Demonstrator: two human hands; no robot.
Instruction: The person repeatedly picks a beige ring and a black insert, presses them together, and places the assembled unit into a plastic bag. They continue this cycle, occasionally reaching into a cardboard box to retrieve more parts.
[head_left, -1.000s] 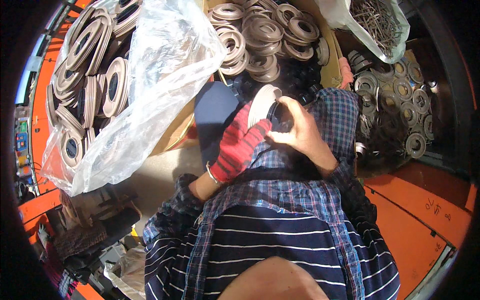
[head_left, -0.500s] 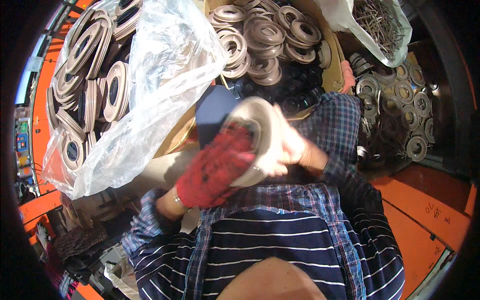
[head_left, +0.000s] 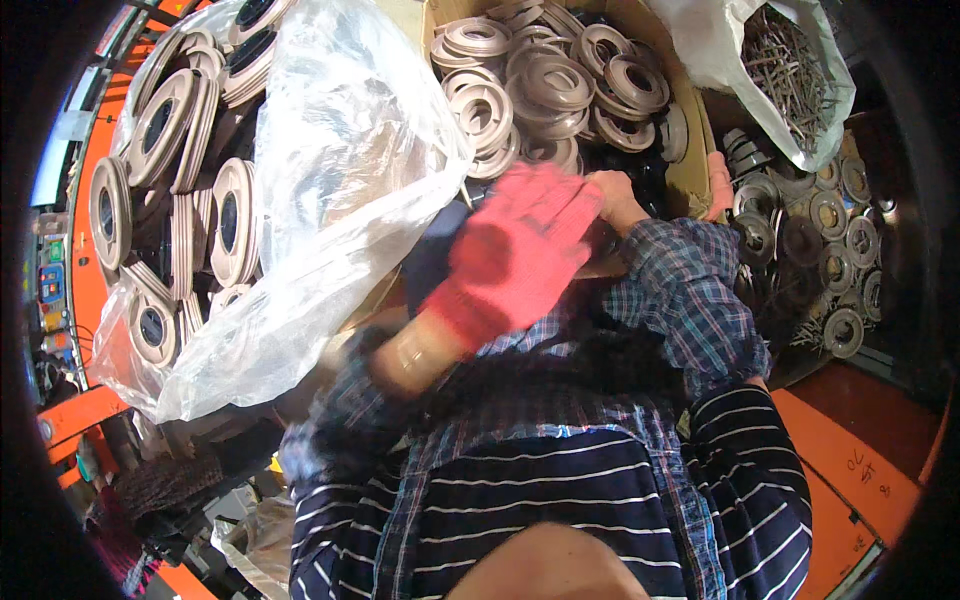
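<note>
My left hand [head_left: 525, 245], in a red knit glove, is stretched flat with its back up, above my lap at the near edge of a cardboard box. Its fingers lie together and hold nothing I can see. My bare right hand [head_left: 615, 197] is just to its right at the box. The fingers of that hand are bent and partly hidden behind the glove, and what they hold is out of sight. In the box, beige ring-shaped parts [head_left: 555, 82] are heaped beyond my hands.
At the left, a clear plastic bag [head_left: 340, 130] holds stacked beige rings with black centres [head_left: 232, 222]. The box's cardboard wall [head_left: 708, 150] rises at the right. Beyond it are metal rings [head_left: 828, 215] and a bag of thin metal pieces [head_left: 785, 75]. Orange panels [head_left: 845, 470] flank me.
The beige ring between my hands is gone from them. Both hands have moved forward toward the box, and the gloved one has flattened. A ring now shows face-on at the left bag's outer side.
</note>
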